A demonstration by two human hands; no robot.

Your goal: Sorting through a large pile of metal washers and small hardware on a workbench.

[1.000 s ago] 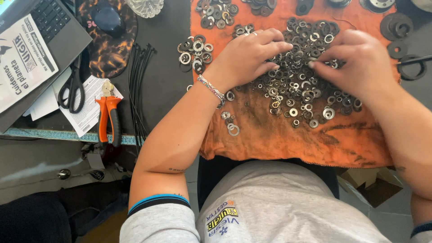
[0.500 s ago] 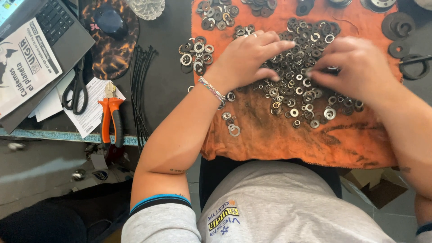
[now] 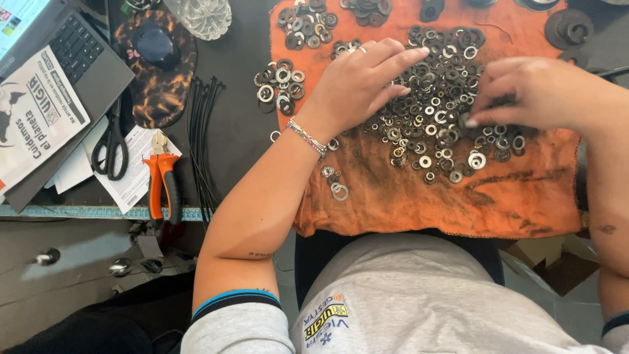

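Orange stained cloth [image 3: 419, 196] catches loose metal washers [image 3: 432, 124]; left hand [image 3: 357, 85] splayed flat on them, right hand [image 3: 534, 92] pinching one.

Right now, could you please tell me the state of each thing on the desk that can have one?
Left hand: flat, fingers spread on the washers.
Right hand: fingertips pinching in the washer pile.
Orange cloth: spread flat, stained.
Pliers: closed, lying flat.
Scissors: closed.
Laptop: open.
Cable ties: loose bundle.

Heap of small metal washers [image 3: 436, 111], silvery and dark, spread flat across orange cloth [image 3: 419, 196]
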